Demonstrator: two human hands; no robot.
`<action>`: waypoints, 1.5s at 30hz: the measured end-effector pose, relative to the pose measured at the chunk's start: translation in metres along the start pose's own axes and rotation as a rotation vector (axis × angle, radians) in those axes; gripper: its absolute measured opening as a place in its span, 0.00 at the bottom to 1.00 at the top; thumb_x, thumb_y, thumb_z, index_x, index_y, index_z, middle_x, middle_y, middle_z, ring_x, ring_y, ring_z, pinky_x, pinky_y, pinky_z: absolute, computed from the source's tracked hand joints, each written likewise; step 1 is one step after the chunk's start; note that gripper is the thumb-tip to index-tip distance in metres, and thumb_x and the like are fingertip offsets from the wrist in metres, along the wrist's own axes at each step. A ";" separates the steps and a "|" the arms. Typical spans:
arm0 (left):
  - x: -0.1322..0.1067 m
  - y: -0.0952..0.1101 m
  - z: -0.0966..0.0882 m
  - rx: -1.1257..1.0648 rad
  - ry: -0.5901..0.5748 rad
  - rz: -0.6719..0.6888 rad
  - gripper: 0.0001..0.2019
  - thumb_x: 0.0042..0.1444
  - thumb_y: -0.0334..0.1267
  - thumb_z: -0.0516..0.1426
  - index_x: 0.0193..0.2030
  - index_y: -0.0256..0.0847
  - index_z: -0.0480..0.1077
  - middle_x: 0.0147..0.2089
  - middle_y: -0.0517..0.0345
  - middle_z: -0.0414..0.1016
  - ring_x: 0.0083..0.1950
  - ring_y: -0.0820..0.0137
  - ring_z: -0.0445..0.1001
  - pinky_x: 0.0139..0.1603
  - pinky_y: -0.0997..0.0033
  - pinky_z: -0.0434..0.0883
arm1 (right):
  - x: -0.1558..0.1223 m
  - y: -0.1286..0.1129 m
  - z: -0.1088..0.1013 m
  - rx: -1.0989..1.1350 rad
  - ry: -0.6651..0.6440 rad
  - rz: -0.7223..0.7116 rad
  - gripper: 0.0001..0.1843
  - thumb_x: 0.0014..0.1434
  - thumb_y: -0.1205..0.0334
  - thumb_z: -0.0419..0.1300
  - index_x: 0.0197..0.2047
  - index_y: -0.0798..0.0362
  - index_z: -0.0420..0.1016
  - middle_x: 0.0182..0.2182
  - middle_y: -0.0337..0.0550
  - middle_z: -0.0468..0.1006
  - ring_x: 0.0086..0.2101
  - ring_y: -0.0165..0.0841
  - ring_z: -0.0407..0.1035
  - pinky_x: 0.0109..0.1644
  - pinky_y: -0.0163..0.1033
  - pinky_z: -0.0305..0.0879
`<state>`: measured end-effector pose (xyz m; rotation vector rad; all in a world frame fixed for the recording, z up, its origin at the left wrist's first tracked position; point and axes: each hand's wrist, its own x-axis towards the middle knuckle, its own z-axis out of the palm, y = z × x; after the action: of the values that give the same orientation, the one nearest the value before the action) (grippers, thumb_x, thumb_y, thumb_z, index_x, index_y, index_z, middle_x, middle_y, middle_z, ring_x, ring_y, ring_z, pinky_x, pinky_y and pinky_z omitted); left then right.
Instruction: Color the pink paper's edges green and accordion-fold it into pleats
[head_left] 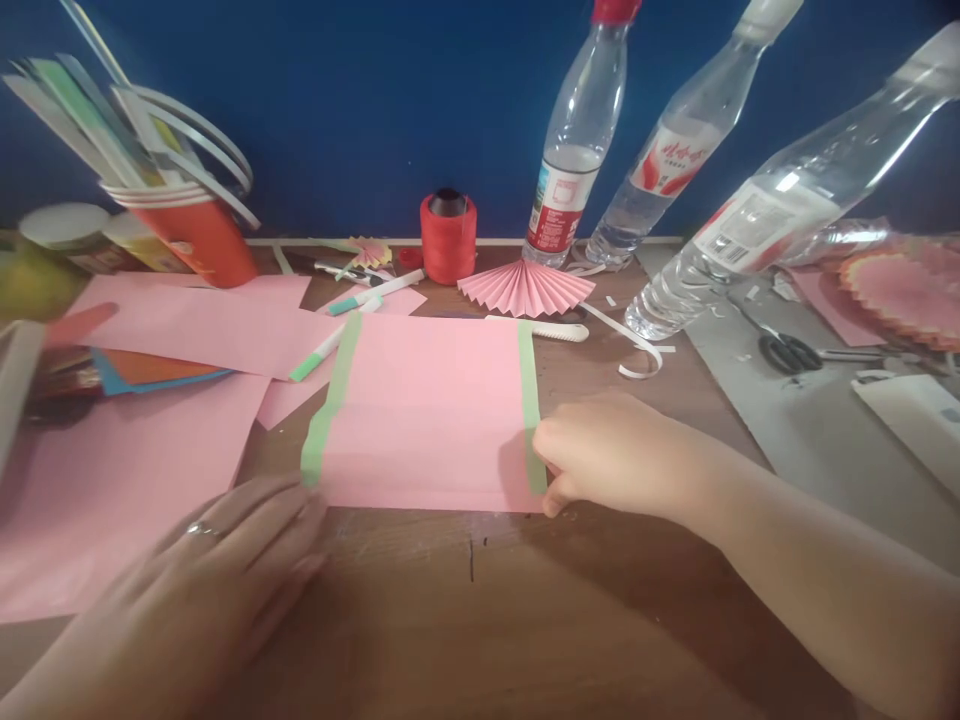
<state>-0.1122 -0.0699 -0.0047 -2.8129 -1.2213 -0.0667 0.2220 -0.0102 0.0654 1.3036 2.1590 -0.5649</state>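
A pink paper sheet (pixel 431 410) with a green strip along its left and right edges lies flat on the wooden table (pixel 465 620). My right hand (pixel 615 455) is curled at the sheet's lower right corner, fingers pinched on the green strip and paper edge. My left hand (pixel 217 570) lies flat with fingers stretched out, fingertips just touching the sheet's lower left corner; it wears a ring and holds nothing.
Three clear plastic bottles (pixel 574 150) stand at the back, with a red thread spool (pixel 448 238) and a folded pink paper fan (pixel 525 285). A red cup of paper strips (pixel 199 225) is back left. Loose pink sheets (pixel 112 480), pens (pixel 371 293) and scissors (pixel 791 352) lie around.
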 end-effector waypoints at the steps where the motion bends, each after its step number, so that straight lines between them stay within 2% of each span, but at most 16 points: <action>1: 0.006 0.006 -0.003 0.074 -0.019 0.071 0.17 0.58 0.30 0.45 0.49 0.46 0.68 0.48 0.59 0.73 0.52 0.55 0.71 0.49 0.51 0.71 | 0.000 0.000 0.001 -0.003 0.011 -0.001 0.15 0.46 0.51 0.67 0.21 0.54 0.75 0.17 0.39 0.72 0.22 0.36 0.69 0.22 0.34 0.49; 4: 0.025 0.030 -0.012 0.165 0.024 0.178 0.19 0.60 0.33 0.45 0.57 0.43 0.64 0.59 0.54 0.67 0.56 0.55 0.68 0.48 0.55 0.70 | -0.006 -0.002 0.007 0.004 0.062 0.017 0.12 0.47 0.54 0.66 0.23 0.54 0.75 0.19 0.40 0.73 0.23 0.36 0.70 0.23 0.34 0.50; 7: 0.038 0.050 -0.019 0.110 -0.016 0.154 0.21 0.60 0.37 0.48 0.60 0.40 0.62 0.58 0.54 0.69 0.55 0.58 0.67 0.46 0.61 0.71 | -0.017 -0.011 0.018 -0.008 0.229 -0.043 0.04 0.48 0.66 0.64 0.31 0.52 0.76 0.25 0.40 0.76 0.27 0.36 0.71 0.25 0.35 0.54; 9: 0.040 0.057 -0.024 0.097 -0.060 0.114 0.22 0.59 0.37 0.49 0.61 0.40 0.61 0.59 0.53 0.68 0.56 0.57 0.66 0.47 0.61 0.70 | -0.020 -0.020 0.027 -0.060 0.382 -0.203 0.12 0.49 0.76 0.59 0.37 0.52 0.75 0.28 0.39 0.77 0.31 0.35 0.71 0.30 0.36 0.58; 10: 0.039 0.059 -0.026 0.091 -0.076 0.102 0.22 0.59 0.37 0.50 0.61 0.40 0.60 0.59 0.52 0.67 0.56 0.57 0.66 0.48 0.61 0.70 | -0.019 -0.025 0.032 -0.062 0.456 -0.303 0.16 0.51 0.76 0.57 0.42 0.51 0.74 0.33 0.41 0.78 0.35 0.36 0.71 0.34 0.37 0.61; 12: 0.037 0.060 -0.029 0.064 -0.095 0.072 0.22 0.59 0.37 0.50 0.62 0.40 0.60 0.59 0.52 0.67 0.57 0.57 0.65 0.49 0.60 0.69 | -0.013 -0.035 0.042 -0.059 0.580 -0.467 0.20 0.58 0.67 0.57 0.54 0.54 0.68 0.45 0.47 0.76 0.44 0.38 0.68 0.44 0.42 0.63; 14: 0.035 0.060 -0.030 0.012 -0.100 0.038 0.22 0.59 0.38 0.52 0.61 0.41 0.61 0.58 0.51 0.68 0.57 0.58 0.65 0.50 0.61 0.69 | -0.001 -0.041 0.051 -0.079 0.631 -0.647 0.32 0.59 0.53 0.59 0.62 0.58 0.59 0.57 0.52 0.67 0.54 0.42 0.60 0.56 0.46 0.57; 18: 0.030 0.055 -0.029 -0.062 -0.076 -0.009 0.24 0.58 0.36 0.53 0.62 0.44 0.59 0.58 0.54 0.68 0.57 0.62 0.65 0.53 0.62 0.68 | 0.016 -0.039 0.065 -0.040 0.651 -0.688 0.37 0.61 0.44 0.53 0.66 0.56 0.52 0.63 0.49 0.59 0.60 0.42 0.51 0.63 0.52 0.46; 23: 0.016 0.040 -0.028 -0.041 -0.072 -0.128 0.18 0.59 0.36 0.50 0.57 0.44 0.64 0.55 0.54 0.71 0.54 0.61 0.69 0.49 0.62 0.69 | -0.001 -0.016 0.075 0.058 0.611 -0.629 0.34 0.61 0.42 0.50 0.66 0.50 0.55 0.62 0.46 0.61 0.62 0.41 0.50 0.64 0.52 0.45; 28: 0.006 0.024 -0.030 -0.068 -0.045 -0.183 0.15 0.60 0.34 0.47 0.51 0.44 0.69 0.50 0.54 0.74 0.49 0.64 0.72 0.48 0.62 0.69 | -0.030 0.006 0.081 0.100 0.583 -0.514 0.26 0.64 0.48 0.49 0.63 0.46 0.61 0.61 0.41 0.63 0.62 0.44 0.48 0.63 0.55 0.45; 32: 0.002 0.017 -0.026 -0.080 -0.016 -0.191 0.17 0.61 0.34 0.45 0.51 0.43 0.70 0.50 0.52 0.73 0.49 0.64 0.72 0.49 0.62 0.69 | -0.040 0.014 0.087 0.125 0.579 -0.465 0.24 0.64 0.50 0.49 0.61 0.46 0.63 0.61 0.41 0.64 0.62 0.45 0.49 0.63 0.57 0.46; 36: 0.001 0.011 -0.025 -0.111 -0.013 -0.185 0.17 0.61 0.35 0.46 0.51 0.44 0.70 0.49 0.53 0.73 0.49 0.63 0.71 0.49 0.62 0.68 | -0.041 0.015 0.090 0.166 0.615 -0.458 0.22 0.64 0.55 0.51 0.60 0.48 0.65 0.59 0.43 0.66 0.60 0.42 0.54 0.61 0.52 0.52; 38: 0.006 0.007 -0.027 -0.139 -0.029 -0.178 0.15 0.61 0.35 0.46 0.48 0.46 0.72 0.46 0.55 0.73 0.48 0.65 0.70 0.48 0.65 0.68 | -0.039 0.014 0.090 0.190 0.654 -0.456 0.19 0.65 0.59 0.50 0.57 0.50 0.70 0.57 0.44 0.69 0.58 0.40 0.57 0.60 0.48 0.55; 41: 0.018 0.003 -0.030 -0.171 -0.053 -0.155 0.11 0.61 0.37 0.49 0.39 0.45 0.73 0.41 0.58 0.71 0.44 0.68 0.70 0.45 0.68 0.68 | -0.033 0.008 0.086 0.218 0.724 -0.449 0.14 0.65 0.62 0.50 0.44 0.52 0.77 0.49 0.45 0.75 0.53 0.39 0.63 0.57 0.46 0.58; 43: 0.029 0.002 -0.031 -0.178 -0.058 -0.133 0.10 0.61 0.39 0.50 0.34 0.43 0.71 0.41 0.58 0.69 0.43 0.68 0.69 0.45 0.67 0.67 | -0.027 0.001 0.081 0.236 0.742 -0.444 0.14 0.64 0.61 0.52 0.35 0.53 0.78 0.43 0.46 0.77 0.47 0.38 0.66 0.52 0.45 0.61; 45: 0.038 0.002 -0.033 -0.181 -0.063 -0.101 0.09 0.61 0.38 0.51 0.32 0.41 0.69 0.42 0.57 0.68 0.43 0.68 0.69 0.44 0.68 0.67 | -0.021 -0.007 0.074 0.251 0.728 -0.443 0.13 0.63 0.57 0.54 0.32 0.54 0.76 0.39 0.47 0.76 0.43 0.38 0.67 0.48 0.43 0.63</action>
<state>-0.0853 -0.0460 0.0304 -2.9233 -1.4401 -0.1005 0.2408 -0.0717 0.0232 1.2889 3.1084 -0.6060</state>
